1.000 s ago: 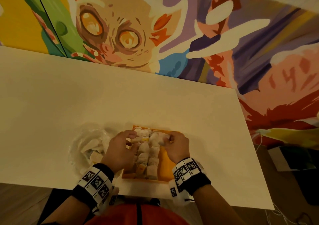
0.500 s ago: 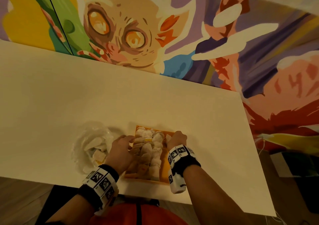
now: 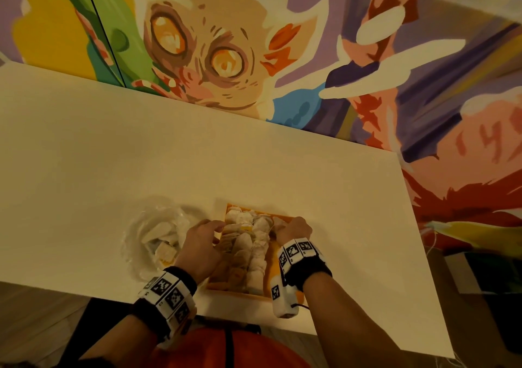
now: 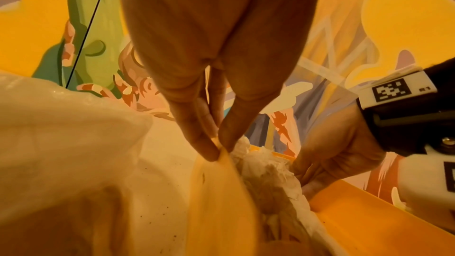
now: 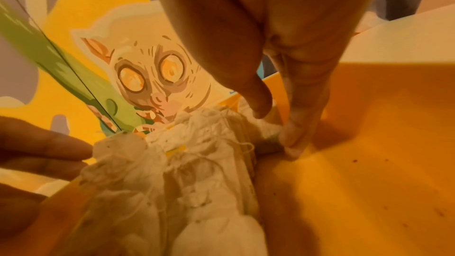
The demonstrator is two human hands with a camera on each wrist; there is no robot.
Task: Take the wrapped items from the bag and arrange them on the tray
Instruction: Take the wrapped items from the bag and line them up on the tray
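Observation:
An orange tray (image 3: 271,264) lies near the table's front edge with several white wrapped items (image 3: 248,243) packed in rows over its left part. Left of it sits a clear plastic bag (image 3: 158,225) with more wrapped items (image 3: 165,251) inside. My left hand (image 3: 219,226) is at the tray's left side; in the left wrist view its thumb and a finger (image 4: 219,149) pinch the tray's left rim (image 4: 221,192). At the right of the rows, my right hand (image 5: 275,129) has its thumb and a finger round the end wrapped item (image 5: 268,126), fingertip down on the tray floor (image 5: 369,143).
The white table (image 3: 113,155) stretches far to the left and behind the tray, with a painted mural wall (image 3: 197,42) along its back edge. The bag (image 4: 61,133) bulges close beside the left hand. The table's right edge drops off to clutter on the floor (image 3: 480,268).
My left hand has come off the top of the rows to the tray's left rim. My right hand stays at the right end of the rows, its wrist turned.

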